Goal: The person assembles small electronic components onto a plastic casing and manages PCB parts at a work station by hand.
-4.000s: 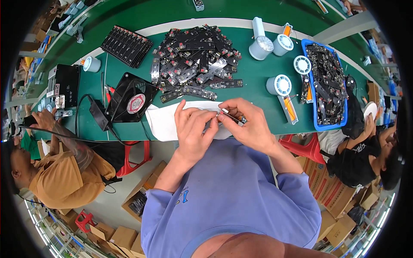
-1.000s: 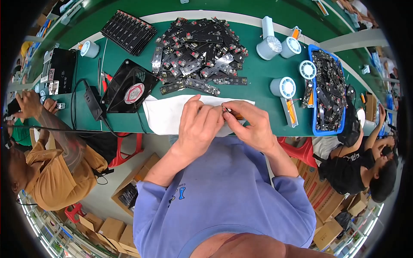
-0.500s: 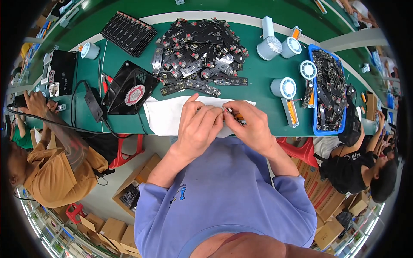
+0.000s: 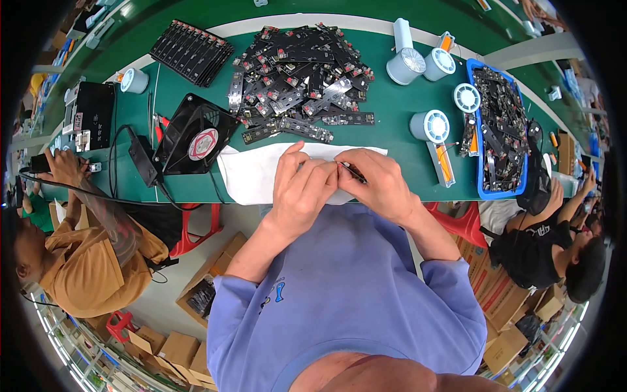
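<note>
My right hand (image 4: 375,181) is closed in a pinch around a small black circuit board (image 4: 354,172), most of it hidden by the fingers. My left hand (image 4: 302,191) meets it fingertip to fingertip, also pinched; what lies between its fingers is hidden. Both hands are above a white cloth (image 4: 247,175) at the table's near edge. Beyond the cloth rises a large heap of black circuit boards (image 4: 297,81) with small red parts on many of them. Neat rows of similar boards (image 4: 191,53) lie to its left.
A black fan (image 4: 196,134), a power adapter (image 4: 142,155) and red-handled pliers (image 4: 159,129) lie left. Light-blue round housings (image 4: 431,125) and a blue basket of boards (image 4: 501,130) are right. People sit on both sides, the left one (image 4: 91,255) handling a black object.
My hands stay together over the cloth, with the right fingers shifted slightly around the board. An orange bit seen beside my right fingers is now hidden. The left co-worker's hand has moved right.
</note>
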The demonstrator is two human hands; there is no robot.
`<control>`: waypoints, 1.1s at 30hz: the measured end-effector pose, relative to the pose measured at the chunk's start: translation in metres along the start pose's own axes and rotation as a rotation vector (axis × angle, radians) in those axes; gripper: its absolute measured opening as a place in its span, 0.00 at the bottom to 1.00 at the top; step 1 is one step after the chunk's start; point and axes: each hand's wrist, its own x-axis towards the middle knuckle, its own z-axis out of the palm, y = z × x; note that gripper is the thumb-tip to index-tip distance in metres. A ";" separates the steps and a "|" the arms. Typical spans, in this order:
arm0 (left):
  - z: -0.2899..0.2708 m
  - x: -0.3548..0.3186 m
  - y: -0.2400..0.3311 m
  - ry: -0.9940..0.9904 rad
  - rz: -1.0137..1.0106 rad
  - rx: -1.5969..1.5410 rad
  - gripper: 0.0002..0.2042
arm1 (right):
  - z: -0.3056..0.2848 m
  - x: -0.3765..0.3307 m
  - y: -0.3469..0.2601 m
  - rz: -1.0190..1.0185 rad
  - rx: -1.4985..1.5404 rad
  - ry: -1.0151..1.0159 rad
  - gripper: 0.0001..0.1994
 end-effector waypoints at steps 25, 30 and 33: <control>-0.009 -0.013 0.007 -0.077 -0.181 0.022 0.23 | -0.012 0.030 0.000 0.184 0.194 -0.300 0.12; -0.010 -0.020 0.006 -0.019 -0.033 0.126 0.18 | -0.020 0.022 -0.011 0.169 0.152 -0.251 0.14; -0.008 -0.026 0.012 0.018 0.087 0.324 0.14 | -0.033 0.028 -0.022 0.383 0.281 -0.359 0.16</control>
